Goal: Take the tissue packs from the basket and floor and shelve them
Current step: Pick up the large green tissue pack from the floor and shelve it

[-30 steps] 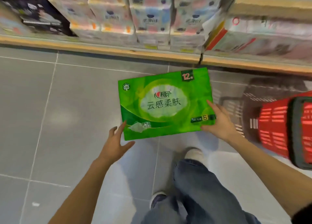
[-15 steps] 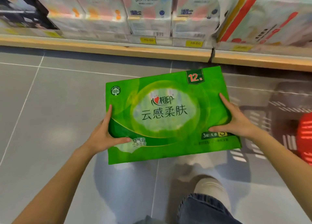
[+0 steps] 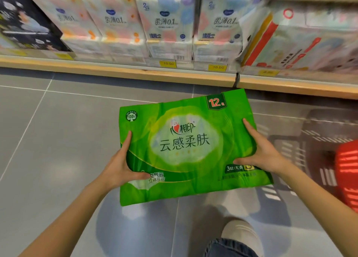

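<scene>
Fingers (image 3: 249, 130) of both hands clamp glossy crinkled green tissue pack (image 3: 186, 148).

Single head view looks steeply down and forward, close over grey floor (image 3: 58, 140); bottom shelf (image 3: 135, 73) ahead.

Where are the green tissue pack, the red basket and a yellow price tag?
green tissue pack (image 3: 186, 142): head view, printed front.
red basket (image 3: 347, 171): head view, slatted side.
yellow price tag (image 3: 168, 63): head view, tag face.

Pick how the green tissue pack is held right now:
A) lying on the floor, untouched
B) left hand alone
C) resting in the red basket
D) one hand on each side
D: the left hand and right hand grip opposite sides of the green tissue pack, above the floor.
</scene>
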Motion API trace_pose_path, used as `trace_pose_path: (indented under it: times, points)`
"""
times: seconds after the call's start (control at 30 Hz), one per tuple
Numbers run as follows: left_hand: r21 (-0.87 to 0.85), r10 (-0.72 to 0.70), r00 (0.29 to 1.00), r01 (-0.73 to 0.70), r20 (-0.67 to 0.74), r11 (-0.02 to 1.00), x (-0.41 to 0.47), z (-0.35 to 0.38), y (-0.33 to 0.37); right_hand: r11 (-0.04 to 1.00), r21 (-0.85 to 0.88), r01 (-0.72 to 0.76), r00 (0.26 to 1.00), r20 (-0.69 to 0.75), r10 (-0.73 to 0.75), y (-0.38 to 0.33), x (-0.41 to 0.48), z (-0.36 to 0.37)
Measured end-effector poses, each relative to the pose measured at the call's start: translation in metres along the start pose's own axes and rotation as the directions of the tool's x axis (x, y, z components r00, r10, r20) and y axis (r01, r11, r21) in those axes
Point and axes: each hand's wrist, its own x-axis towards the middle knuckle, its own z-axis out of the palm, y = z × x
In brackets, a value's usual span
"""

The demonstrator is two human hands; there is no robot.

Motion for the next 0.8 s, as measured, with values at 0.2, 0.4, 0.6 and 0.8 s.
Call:
trace_pose_path:
  times: [0.2,0.4,0.6,0.8]
  points:
    - [0.046,0.013,0.999,-0.01,-0.05,0.999,-0.027,-0.023,0.014,0.988,-0.153,0.024,0.998,-0.054,-0.033,-0.037,-0.022,0.0]
    - [0.122,0.054,0.988,-0.036,-0.142,0.992,-0.073,-0.086,0.066,0.987,-0.133,0.092,0.989,-0.101,-0.106,-0.102,-0.054,-0.022]
    - [0.186,0.067,0.981,-0.032,-0.182,0.982,-0.148,-0.18,0.159,0.982,-0.119,0.143,0.978,-0.135,-0.159,-0.21,-0.115,-0.069]
    - [0.225,0.13,0.967,-0.08,-0.219,0.971,-0.229,-0.275,0.273,0.976,-0.09,0.196,0.957,-0.199,-0.211,-0.329,-0.196,-0.141]
